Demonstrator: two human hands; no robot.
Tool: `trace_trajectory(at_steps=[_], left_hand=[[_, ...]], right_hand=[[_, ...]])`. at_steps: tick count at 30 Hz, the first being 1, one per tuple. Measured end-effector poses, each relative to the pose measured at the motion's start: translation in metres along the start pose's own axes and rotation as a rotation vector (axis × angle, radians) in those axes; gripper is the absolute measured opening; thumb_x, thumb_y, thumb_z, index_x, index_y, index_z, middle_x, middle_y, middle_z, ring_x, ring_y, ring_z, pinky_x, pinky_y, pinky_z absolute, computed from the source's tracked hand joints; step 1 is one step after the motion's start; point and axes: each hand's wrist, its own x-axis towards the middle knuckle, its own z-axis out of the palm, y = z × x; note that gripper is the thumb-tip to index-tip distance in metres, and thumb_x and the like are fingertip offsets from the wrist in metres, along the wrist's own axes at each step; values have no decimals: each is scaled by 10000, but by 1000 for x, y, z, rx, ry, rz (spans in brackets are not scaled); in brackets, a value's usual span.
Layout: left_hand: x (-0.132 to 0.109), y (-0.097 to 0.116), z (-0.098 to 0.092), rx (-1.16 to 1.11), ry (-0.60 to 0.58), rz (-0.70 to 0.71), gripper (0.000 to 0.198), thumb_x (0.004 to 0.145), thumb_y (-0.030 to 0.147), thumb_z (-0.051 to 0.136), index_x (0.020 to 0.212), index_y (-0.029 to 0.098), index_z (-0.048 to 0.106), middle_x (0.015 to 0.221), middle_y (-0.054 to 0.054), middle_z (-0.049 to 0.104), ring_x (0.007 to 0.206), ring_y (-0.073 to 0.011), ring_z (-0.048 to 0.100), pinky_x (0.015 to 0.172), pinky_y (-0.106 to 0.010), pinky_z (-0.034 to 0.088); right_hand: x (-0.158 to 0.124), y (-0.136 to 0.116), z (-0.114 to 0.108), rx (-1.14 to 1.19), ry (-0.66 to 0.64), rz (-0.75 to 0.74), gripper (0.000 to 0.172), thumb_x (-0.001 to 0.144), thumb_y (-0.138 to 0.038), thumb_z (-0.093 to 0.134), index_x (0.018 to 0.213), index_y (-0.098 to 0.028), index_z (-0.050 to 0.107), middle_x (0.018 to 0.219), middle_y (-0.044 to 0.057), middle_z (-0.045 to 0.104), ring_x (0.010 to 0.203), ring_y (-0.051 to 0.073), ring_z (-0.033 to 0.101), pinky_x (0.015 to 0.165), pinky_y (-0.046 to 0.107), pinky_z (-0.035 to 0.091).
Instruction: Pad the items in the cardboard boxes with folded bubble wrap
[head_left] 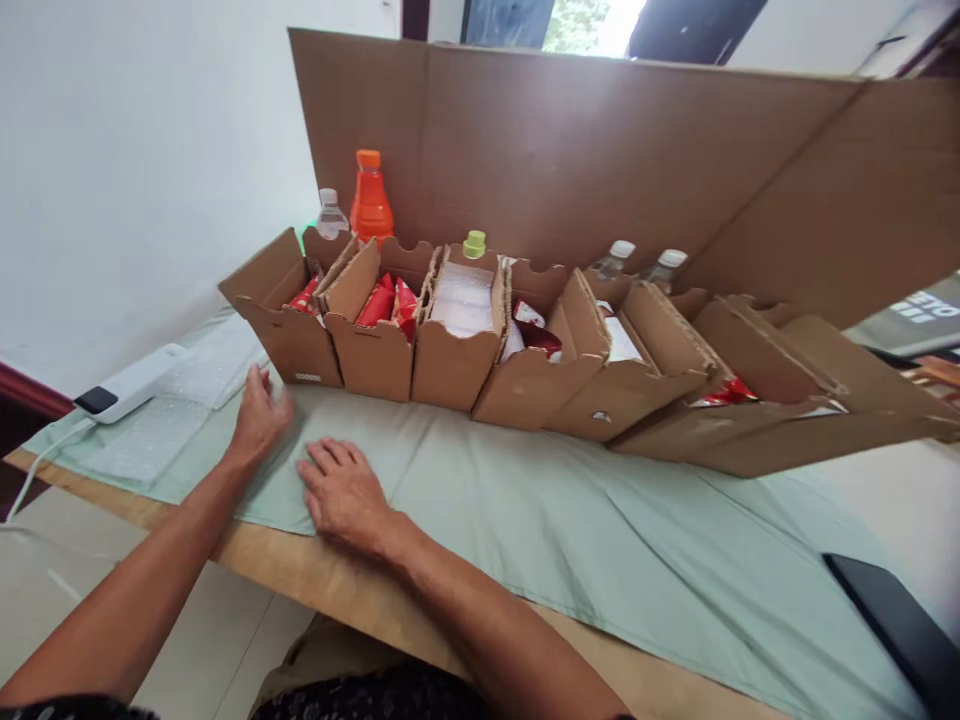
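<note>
My left hand (259, 415) is over the green cloth (465, 470), just in front of the leftmost cardboard bin (292, 345). It is blurred, and its finger positions are unclear. Clear bubble wrap (161, 430) lies close to its left side. My right hand (345, 490) rests palm down on the cloth near the table edge, fingers stretched out and holding nothing. Several cardboard bins stand in a row beyond both hands. Red packets (390, 300) sit in the second bin, and folded bubble wrap (463, 297) fills the third.
A tall cardboard panel (562, 150) stands behind the bins. An orange bottle (370, 200) and several clear bottles (615, 258) poke up between. A white power strip (139, 383) with a cable lies at left. A dark flat device (892, 620) lies at the right front.
</note>
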Motion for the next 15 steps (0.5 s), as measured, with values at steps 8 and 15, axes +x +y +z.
trace_trajectory(at_steps=[8,15], left_hand=[[-112,-6,-25,423,-193,299,549,901,458,462,1340,148,573,1474,-216,558,1444,-431,455,1218,-627,323],[-137,-1,-10,579,-235,560,447,971,445,417,1241,187,661,1386,-213,613,1285,-428,596,1040,-624,503]], right_hand=[[-99,-34,-48,330,-202,-285,296,1002,-340,654,1241,-174,708,1328,47,736,1322,131,616,1146,230,435],[-205,54,-120,5,279,436,384,955,-229,603,1327,-262,693,1400,96,692,1389,261,583,1190,557,432]])
